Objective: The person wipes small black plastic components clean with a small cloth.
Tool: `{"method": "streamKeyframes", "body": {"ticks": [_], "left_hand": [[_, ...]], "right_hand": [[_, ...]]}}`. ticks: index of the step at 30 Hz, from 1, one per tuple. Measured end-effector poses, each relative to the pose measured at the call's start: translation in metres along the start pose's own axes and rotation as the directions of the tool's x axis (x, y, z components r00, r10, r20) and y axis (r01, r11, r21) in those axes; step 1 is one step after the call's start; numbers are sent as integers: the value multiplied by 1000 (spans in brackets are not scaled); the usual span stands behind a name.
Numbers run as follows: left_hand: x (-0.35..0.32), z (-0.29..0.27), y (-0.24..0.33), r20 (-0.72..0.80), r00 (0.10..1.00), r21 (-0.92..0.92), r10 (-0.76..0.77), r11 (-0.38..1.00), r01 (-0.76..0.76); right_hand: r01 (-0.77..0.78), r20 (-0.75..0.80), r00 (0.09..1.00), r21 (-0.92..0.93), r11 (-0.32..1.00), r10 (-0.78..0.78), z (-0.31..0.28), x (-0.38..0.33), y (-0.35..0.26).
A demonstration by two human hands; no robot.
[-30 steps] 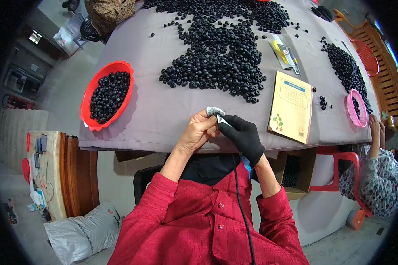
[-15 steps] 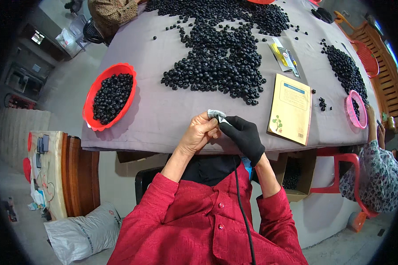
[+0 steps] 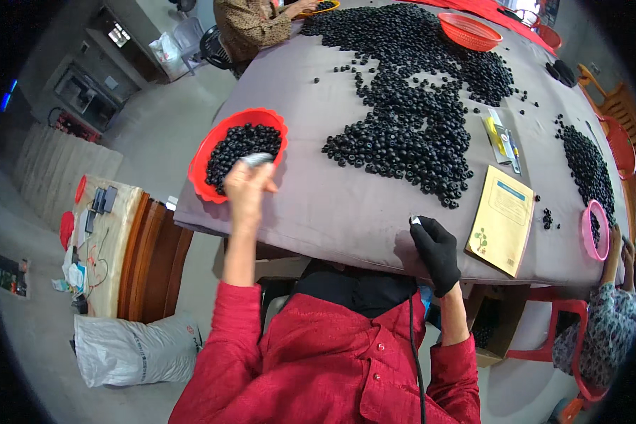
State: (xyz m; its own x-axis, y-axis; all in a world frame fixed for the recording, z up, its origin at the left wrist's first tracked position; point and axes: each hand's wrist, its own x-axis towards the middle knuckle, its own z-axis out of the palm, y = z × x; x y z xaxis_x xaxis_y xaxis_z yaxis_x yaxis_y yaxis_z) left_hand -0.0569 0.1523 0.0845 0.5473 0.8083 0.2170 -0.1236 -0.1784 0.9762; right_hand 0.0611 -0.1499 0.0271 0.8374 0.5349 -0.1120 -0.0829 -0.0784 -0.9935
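Note:
My left hand [image 3: 246, 194] is bare and smeared by motion, held over the near right side of a red scalloped basket [image 3: 199, 159]. A grey-white covering [image 3: 257, 160] wraps one of its fingers; whether the fingers grip anything is unclear. Small black bead-like pieces [image 3: 234, 146] fill the basket. My right hand [image 3: 437, 256], in a black glove, is low over the near table edge, its fingers drawn together. At its fingertips shows a tiny white bit [image 3: 415, 220], too small to name. Beyond it spreads a big pile of the black pieces [image 3: 403, 145].
Right of my gloved hand lie a yellow booklet [image 3: 500, 220] and a packaged yellow-handled tool [image 3: 500, 141]. Another black pile [image 3: 586, 162] and a pink basket [image 3: 596, 233] stand farther right, near another person's hands. A red colander [image 3: 470, 32] rests at the back.
My hands were together at the near table edge and have parted. The left swung out to the red basket; the right stayed near the edge. The view has also shifted.

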Motion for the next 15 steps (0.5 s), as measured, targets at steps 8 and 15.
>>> {"method": "streamKeyframes", "body": {"ticks": [8, 15], "left_hand": [[5, 30, -27, 216, 950, 359, 225, 886, -292], [6, 113, -72, 447, 872, 470, 200, 777, -419]], "right_hand": [[-44, -4, 999, 4, 999, 44, 4, -3, -8], [-45, -3, 999, 7, 999, 45, 2, -3, -3]]}}
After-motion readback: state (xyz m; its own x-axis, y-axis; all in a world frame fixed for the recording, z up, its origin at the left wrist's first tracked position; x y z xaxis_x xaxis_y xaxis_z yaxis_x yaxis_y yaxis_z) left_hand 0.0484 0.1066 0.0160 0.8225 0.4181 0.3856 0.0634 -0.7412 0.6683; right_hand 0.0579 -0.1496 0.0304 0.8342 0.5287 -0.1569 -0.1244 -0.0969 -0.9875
